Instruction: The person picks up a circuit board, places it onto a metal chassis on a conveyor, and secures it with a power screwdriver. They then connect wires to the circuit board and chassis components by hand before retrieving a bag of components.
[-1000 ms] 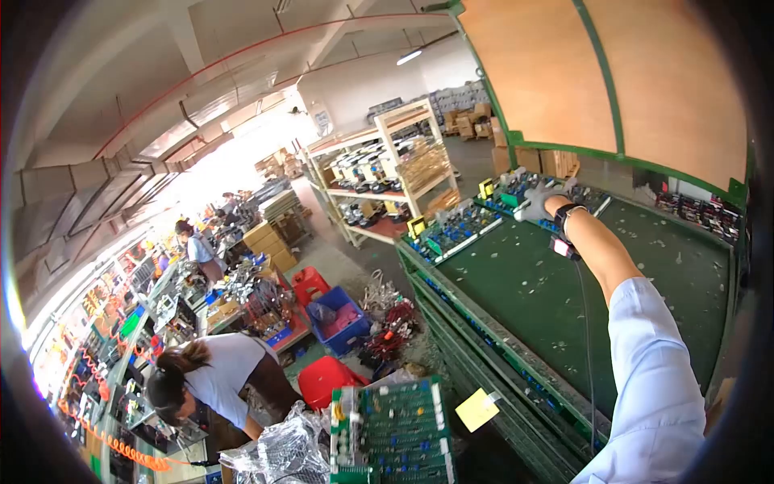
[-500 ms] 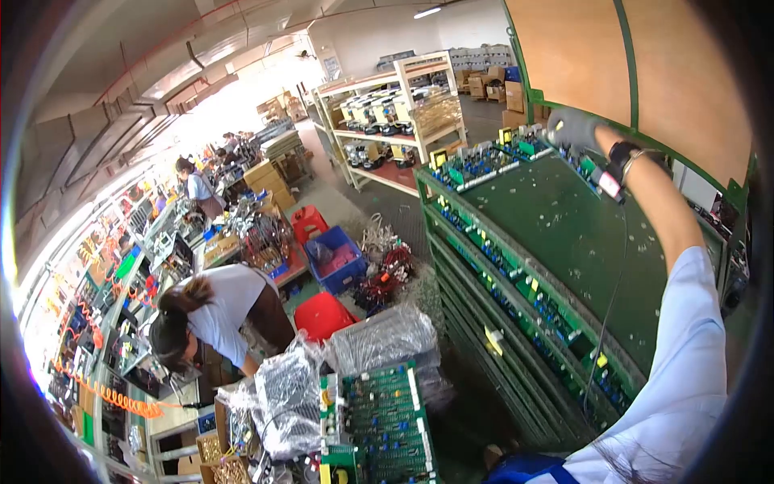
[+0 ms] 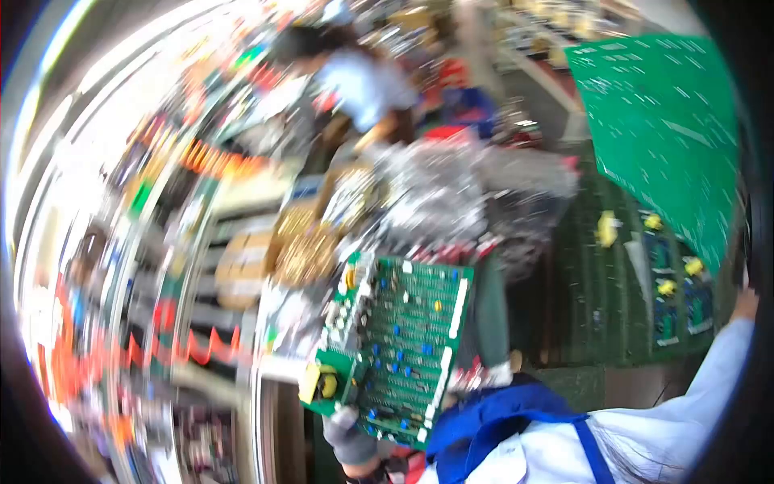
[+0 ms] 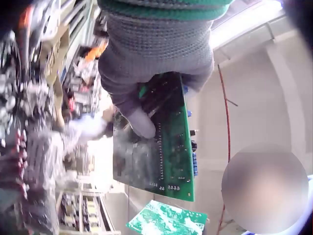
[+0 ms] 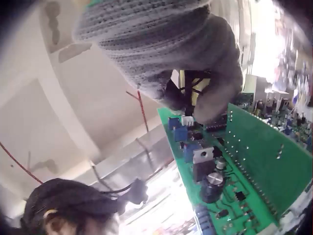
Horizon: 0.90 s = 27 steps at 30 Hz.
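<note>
My gloved left hand point(image 3: 351, 436) point(image 4: 151, 58) grips one end of a populated green circuit board point(image 3: 411, 347) point(image 4: 171, 152). Its component side faces up in the head view; in the left wrist view a finger lies on the soldered underside. At the right edge of the head view, my right forearm reaches up beside a second green board point(image 3: 661, 137) point(image 4: 168, 218), tilted and showing its underside. The right wrist view has my gloved right hand point(image 5: 171, 54) pinching that board point(image 5: 195, 161) by a dark part near one end.
Wire baskets in clear plastic point(image 3: 435, 185) and a box of brass-coloured parts point(image 3: 306, 258) lie beyond the left board. A person in a light shirt point(image 3: 355, 85) bends over behind them. Boards with yellow parts point(image 3: 665, 310) sit on the green rack point(image 3: 580, 266) at right.
The head view has swung left and down. My right hand has come back from the rack top with a board lifted in it. The left board now shows more fully, with my left hand at its end.
</note>
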### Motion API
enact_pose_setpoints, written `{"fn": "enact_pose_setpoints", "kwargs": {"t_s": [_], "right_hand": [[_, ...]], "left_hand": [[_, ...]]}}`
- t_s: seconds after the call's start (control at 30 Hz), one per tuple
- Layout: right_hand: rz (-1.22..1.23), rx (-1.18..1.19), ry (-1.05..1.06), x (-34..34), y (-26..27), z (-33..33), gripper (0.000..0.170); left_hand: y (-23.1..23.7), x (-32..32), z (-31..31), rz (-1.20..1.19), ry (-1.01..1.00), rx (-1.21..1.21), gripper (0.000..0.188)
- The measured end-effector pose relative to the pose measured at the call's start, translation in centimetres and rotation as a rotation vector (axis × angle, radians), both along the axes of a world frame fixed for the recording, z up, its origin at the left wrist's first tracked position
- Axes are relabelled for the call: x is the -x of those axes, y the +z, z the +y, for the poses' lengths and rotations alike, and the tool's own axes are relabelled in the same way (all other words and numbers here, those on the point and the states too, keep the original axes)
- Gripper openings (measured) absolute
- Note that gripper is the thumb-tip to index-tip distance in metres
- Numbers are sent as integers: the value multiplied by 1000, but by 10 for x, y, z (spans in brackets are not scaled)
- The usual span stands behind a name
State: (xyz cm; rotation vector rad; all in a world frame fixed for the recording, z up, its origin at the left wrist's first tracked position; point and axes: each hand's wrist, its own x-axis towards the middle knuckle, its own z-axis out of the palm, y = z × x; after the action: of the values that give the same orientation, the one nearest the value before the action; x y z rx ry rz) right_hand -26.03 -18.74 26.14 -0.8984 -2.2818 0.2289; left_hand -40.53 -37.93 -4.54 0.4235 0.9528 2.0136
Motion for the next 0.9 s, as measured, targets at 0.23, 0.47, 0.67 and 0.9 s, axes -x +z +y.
{"fn": "enact_pose_setpoints", "kwargs": {"t_s": [0.23, 0.47, 0.67, 0.9], "right_hand": [[268, 594, 582, -128, -161, -46, 17], [289, 1021, 781, -63, -161, -3, 10], [-69, 667, 1098, 18, -166, -34, 18], [-145, 821, 1396, 68, -176, -70, 16]], "left_hand": [[9, 17, -191, -16, 846, 201, 56], [-26, -61, -328, -18, 1446, 120, 37], [-65, -162, -396, -65, 1731, 31, 34], [-76, -204, -406, -198, 1918, -128, 36]]}}
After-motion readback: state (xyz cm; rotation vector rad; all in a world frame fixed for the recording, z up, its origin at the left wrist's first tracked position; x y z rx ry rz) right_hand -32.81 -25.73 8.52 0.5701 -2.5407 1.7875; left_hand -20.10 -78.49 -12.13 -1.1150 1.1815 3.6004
